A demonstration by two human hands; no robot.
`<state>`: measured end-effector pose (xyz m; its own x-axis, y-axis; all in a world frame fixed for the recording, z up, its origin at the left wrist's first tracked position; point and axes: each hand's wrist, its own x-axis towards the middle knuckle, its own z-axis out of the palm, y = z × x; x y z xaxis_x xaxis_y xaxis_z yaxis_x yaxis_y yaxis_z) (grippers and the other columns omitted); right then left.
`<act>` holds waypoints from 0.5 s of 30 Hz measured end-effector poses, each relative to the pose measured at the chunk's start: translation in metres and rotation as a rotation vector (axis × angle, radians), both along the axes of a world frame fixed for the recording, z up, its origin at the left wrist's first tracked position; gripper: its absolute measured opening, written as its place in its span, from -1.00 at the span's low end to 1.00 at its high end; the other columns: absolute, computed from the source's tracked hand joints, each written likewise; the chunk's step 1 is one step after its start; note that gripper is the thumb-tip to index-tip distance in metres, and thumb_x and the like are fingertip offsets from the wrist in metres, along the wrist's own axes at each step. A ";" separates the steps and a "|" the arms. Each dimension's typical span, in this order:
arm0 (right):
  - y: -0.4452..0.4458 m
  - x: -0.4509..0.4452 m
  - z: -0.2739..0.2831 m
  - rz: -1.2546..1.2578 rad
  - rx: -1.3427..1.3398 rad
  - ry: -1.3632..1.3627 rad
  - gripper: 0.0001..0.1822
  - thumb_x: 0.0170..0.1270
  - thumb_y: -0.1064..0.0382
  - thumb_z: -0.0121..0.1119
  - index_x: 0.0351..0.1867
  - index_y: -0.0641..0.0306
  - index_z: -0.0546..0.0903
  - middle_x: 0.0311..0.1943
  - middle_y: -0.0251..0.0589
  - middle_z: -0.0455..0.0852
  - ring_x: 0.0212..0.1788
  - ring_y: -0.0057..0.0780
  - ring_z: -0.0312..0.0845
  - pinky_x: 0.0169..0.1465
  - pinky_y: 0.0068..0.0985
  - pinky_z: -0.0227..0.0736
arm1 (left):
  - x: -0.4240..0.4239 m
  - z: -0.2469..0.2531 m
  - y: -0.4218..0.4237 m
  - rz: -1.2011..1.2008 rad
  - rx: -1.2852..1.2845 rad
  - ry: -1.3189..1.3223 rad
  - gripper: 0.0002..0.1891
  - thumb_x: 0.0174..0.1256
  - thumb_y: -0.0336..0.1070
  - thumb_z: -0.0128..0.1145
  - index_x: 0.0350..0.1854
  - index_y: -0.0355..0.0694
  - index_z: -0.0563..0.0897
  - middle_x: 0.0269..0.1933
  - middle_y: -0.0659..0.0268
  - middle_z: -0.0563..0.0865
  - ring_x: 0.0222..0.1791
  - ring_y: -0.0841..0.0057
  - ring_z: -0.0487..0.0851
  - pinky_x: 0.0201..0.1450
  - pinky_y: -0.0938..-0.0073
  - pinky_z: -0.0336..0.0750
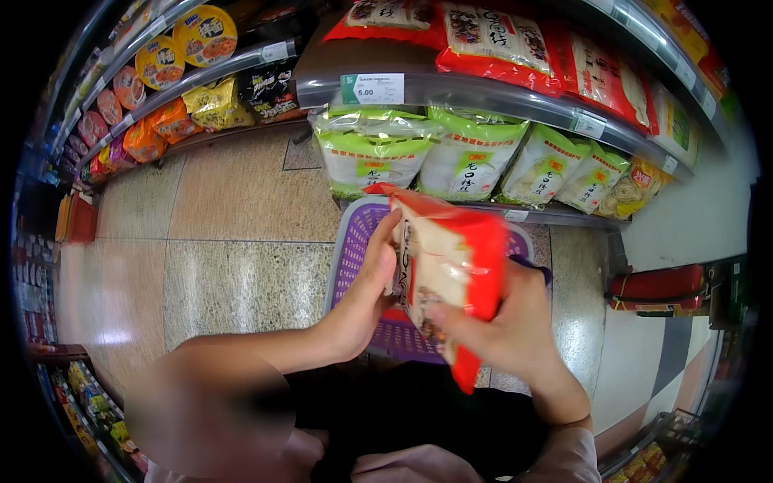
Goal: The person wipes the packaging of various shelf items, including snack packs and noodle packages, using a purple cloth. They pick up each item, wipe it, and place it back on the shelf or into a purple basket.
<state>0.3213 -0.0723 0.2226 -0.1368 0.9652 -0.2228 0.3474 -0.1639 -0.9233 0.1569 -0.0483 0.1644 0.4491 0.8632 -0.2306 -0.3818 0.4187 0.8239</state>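
Observation:
A red-edged plastic packet of dried noodles (pixel 444 247) with a clear front is held up in front of me, tilted on its edge. My right hand (pixel 513 326) grips its lower right side, the thumb across the front. Along the packet's left face lies my left hand (pixel 371 275), fingers pointing up and touching it; part of that hand is hidden behind the packet. Below both hands stands a purple plastic basket (pixel 356 241) with a pale grey rim. Something red shows inside it, mostly covered by the packet and my hands.
Ahead, a shelf (pixel 501 90) carries red noodle packets (pixel 498 39), with green-and-white vermicelli bags (pixel 474 154) on the level below. Instant noodle packs (pixel 217 102) and bowls line the left shelves. A red case (pixel 655 290) sits at right. Tiled floor (pixel 247 284) extends left.

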 end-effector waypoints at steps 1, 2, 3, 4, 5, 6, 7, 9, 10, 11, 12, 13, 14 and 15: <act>-0.001 -0.006 -0.009 0.035 0.386 -0.200 -0.51 -0.12 0.10 0.35 -0.20 0.40 0.54 -0.44 -0.03 0.60 -0.40 -0.16 0.59 -0.36 -0.44 0.47 | 0.004 0.002 0.001 0.000 -0.111 -0.117 -0.35 0.36 0.20 -0.33 0.31 -0.21 0.13 0.30 0.20 0.21 0.32 0.36 0.15 0.30 0.35 0.10; -0.003 -0.014 -0.009 0.043 0.441 -0.214 -0.47 -0.15 0.14 0.39 -0.15 0.41 0.53 -0.43 -0.04 0.60 -0.38 -0.23 0.58 -0.30 -0.46 0.44 | 0.003 0.005 0.004 -0.023 -0.137 -0.200 -0.39 0.34 0.19 -0.28 0.26 -0.16 0.24 0.20 0.23 0.39 0.22 0.41 0.32 0.26 0.36 0.18; -0.005 -0.024 -0.010 0.063 0.499 -0.217 -0.43 -0.18 0.17 0.43 -0.10 0.42 0.52 -0.41 -0.05 0.60 -0.36 -0.30 0.57 -0.23 -0.49 0.42 | -0.002 -0.016 0.010 0.019 -0.288 -0.335 -0.46 0.34 0.14 -0.22 0.19 -0.15 0.34 0.10 0.24 0.49 0.10 0.47 0.45 0.19 0.37 0.29; -0.006 -0.031 -0.012 0.086 0.474 -0.186 -0.40 -0.16 0.19 0.42 -0.04 0.40 0.49 -0.33 -0.01 0.58 -0.30 -0.26 0.55 -0.23 -0.50 0.40 | -0.014 -0.026 0.017 -0.147 -0.295 -0.215 -0.48 0.34 0.10 -0.22 0.19 -0.17 0.35 0.08 0.23 0.50 0.10 0.46 0.46 0.17 0.36 0.32; -0.005 -0.031 -0.009 0.183 0.351 -0.123 -0.44 -0.09 0.24 0.37 -0.01 0.40 0.48 -0.31 -0.02 0.56 -0.29 -0.27 0.53 -0.23 -0.50 0.39 | -0.021 -0.033 0.022 -0.254 -0.342 -0.189 -0.48 0.35 0.10 -0.22 0.19 -0.17 0.35 0.08 0.23 0.50 0.10 0.46 0.46 0.17 0.36 0.32; -0.004 -0.032 -0.013 0.149 0.431 -0.073 -0.47 -0.06 0.28 0.33 -0.01 0.41 0.48 -0.32 -0.04 0.56 -0.30 -0.27 0.52 -0.23 -0.51 0.38 | -0.024 -0.038 0.026 -0.313 -0.391 -0.214 -0.48 0.35 0.09 -0.22 0.19 -0.17 0.35 0.08 0.23 0.50 0.10 0.46 0.46 0.17 0.37 0.32; -0.003 -0.032 -0.017 0.114 0.510 -0.021 -0.51 -0.02 0.31 0.29 -0.01 0.41 0.48 -0.33 -0.06 0.56 -0.30 -0.28 0.51 -0.23 -0.51 0.37 | -0.024 -0.042 0.026 -0.348 -0.434 -0.250 -0.48 0.35 0.09 -0.22 0.19 -0.17 0.35 0.08 0.23 0.51 0.10 0.46 0.46 0.17 0.37 0.32; 0.000 -0.027 -0.005 0.036 0.675 -0.039 -0.57 0.05 0.30 0.19 0.00 0.38 0.49 -0.31 -0.07 0.57 -0.33 -0.25 0.49 -0.21 -0.45 0.37 | -0.026 -0.045 0.028 -0.380 -0.473 -0.303 -0.48 0.35 0.09 -0.23 0.19 -0.17 0.35 0.08 0.23 0.51 0.09 0.46 0.46 0.16 0.37 0.33; 0.000 -0.029 -0.006 0.143 0.764 -0.153 -0.55 0.04 0.27 0.20 0.01 0.32 0.50 -0.28 -0.08 0.56 -0.31 -0.23 0.47 -0.21 -0.41 0.37 | -0.028 -0.044 0.028 -0.382 -0.483 -0.325 -0.48 0.35 0.09 -0.23 0.19 -0.17 0.35 0.08 0.23 0.51 0.09 0.46 0.46 0.16 0.37 0.33; -0.001 -0.034 -0.008 0.250 0.852 -0.268 -0.54 0.03 0.23 0.21 0.02 0.26 0.51 -0.25 -0.10 0.55 -0.29 -0.21 0.46 -0.20 -0.38 0.38 | -0.030 -0.043 0.029 -0.378 -0.485 -0.346 -0.48 0.35 0.09 -0.23 0.18 -0.17 0.35 0.07 0.23 0.51 0.09 0.46 0.46 0.16 0.37 0.33; -0.001 -0.045 -0.007 0.343 0.915 -0.365 -0.52 0.00 0.17 0.22 0.03 0.12 0.52 -0.21 -0.20 0.53 -0.17 -0.21 0.39 -0.15 -0.36 0.34 | -0.029 -0.042 0.031 -0.389 -0.493 -0.373 -0.49 0.35 0.09 -0.23 0.18 -0.17 0.35 0.07 0.23 0.51 0.09 0.46 0.46 0.16 0.37 0.33; 0.001 -0.056 -0.018 0.463 0.914 -0.425 -0.56 -0.06 0.16 0.22 -0.04 0.03 0.56 -0.20 -0.28 0.51 -0.07 -0.26 0.32 -0.03 -0.35 0.27 | -0.030 -0.040 0.034 -0.389 -0.494 -0.404 -0.49 0.35 0.08 -0.23 0.18 -0.18 0.35 0.07 0.23 0.51 0.09 0.46 0.46 0.16 0.37 0.33; 0.002 -0.059 -0.033 0.468 0.966 -0.462 -0.59 -0.10 0.16 0.22 -0.10 0.04 0.58 -0.21 -0.29 0.51 -0.06 -0.25 0.31 0.01 -0.30 0.24 | -0.030 -0.038 0.037 -0.387 -0.497 -0.434 -0.49 0.35 0.08 -0.23 0.18 -0.18 0.35 0.07 0.23 0.51 0.09 0.46 0.46 0.16 0.37 0.33; 0.004 -0.065 -0.038 0.490 1.030 -0.481 -0.62 -0.14 0.16 0.22 -0.17 0.04 0.60 -0.21 -0.30 0.51 -0.04 -0.25 0.31 0.04 -0.26 0.21 | -0.032 -0.038 0.036 -0.369 -0.492 -0.456 -0.49 0.35 0.08 -0.23 0.18 -0.18 0.35 0.07 0.23 0.51 0.09 0.46 0.46 0.16 0.37 0.33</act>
<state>0.2565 -0.0679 0.1848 -0.6473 0.5902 0.4823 0.5069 0.8059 -0.3060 0.1246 -0.0120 0.1261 0.8310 0.4850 -0.2724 -0.4037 0.8628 0.3045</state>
